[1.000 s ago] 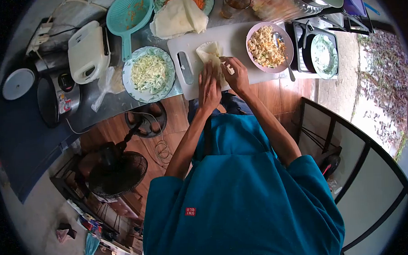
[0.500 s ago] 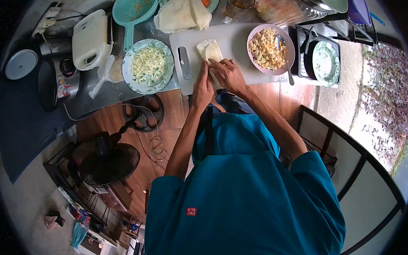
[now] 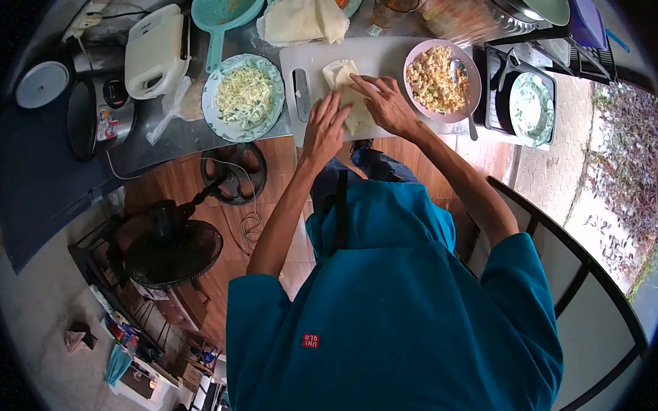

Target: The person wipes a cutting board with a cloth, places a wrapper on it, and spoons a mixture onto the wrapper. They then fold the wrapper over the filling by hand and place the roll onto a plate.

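Observation:
A pale, thin wrapper [image 3: 359, 119] lies partly folded on the white cutting board [image 3: 403, 52], its far end slightly raised. My left hand [image 3: 326, 130] is at the wrapper's left side, fingers stretched forward over its edge. From the right, my right hand [image 3: 388, 106] reaches across with extended fingers, its fingertips at the far folded part. Neither hand visibly grips anything; the fingers hide part of the wrapper. Right of the board's middle stands a pink bowl [image 3: 475, 74] of chopped filling [image 3: 434, 80] with a spoon [image 3: 470, 118] in it.
Left of the board is a plate [image 3: 208, 100] of shredded cabbage [image 3: 243, 97]. Behind are stacked wrappers [image 3: 302, 19], a green strainer [image 3: 215, 45] and a glass [image 3: 394, 4]. A white sandwich maker [image 3: 157, 51] stands left; a patterned plate [image 3: 530, 108] sits at right.
My hands have opened and spread from their close position at the wrapper. The right fingers now reach farther over it, and the wrapper's near part lies more exposed. The view has shifted slightly.

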